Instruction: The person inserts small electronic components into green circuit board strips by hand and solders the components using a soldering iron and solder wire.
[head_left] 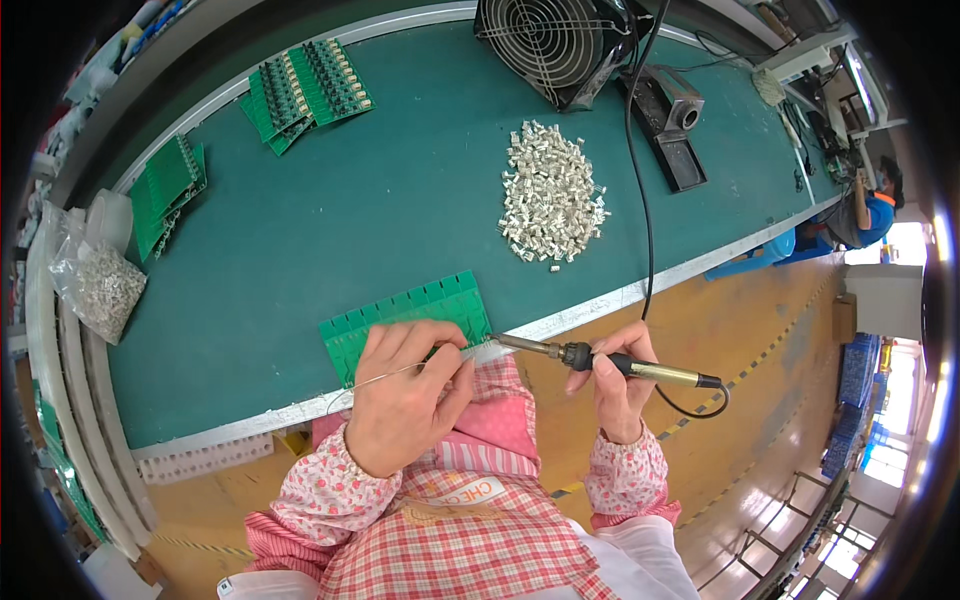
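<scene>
I have both hands in the head view, apart from each other. Right hand (pixel 622 385) is closed round the handle of a soldering iron (pixel 662 372), its tip slanting left to the right end of a green circuit board (pixel 425 303); can't tell if it touches. Left hand (pixel 405 400) is over the board's near side, thin wire (pixel 385 377) pinched in its fingers, loose end curving out left. Board lies at the near edge of the green table (pixel 400 200). Beyond it I get a heap of small whitish parts (pixel 552 195), a black fan (pixel 548 42) and an iron stand (pixel 672 125). Far left: two stacks of boards (pixel 308 90) and a clear bag (pixel 100 292) of small parts
</scene>
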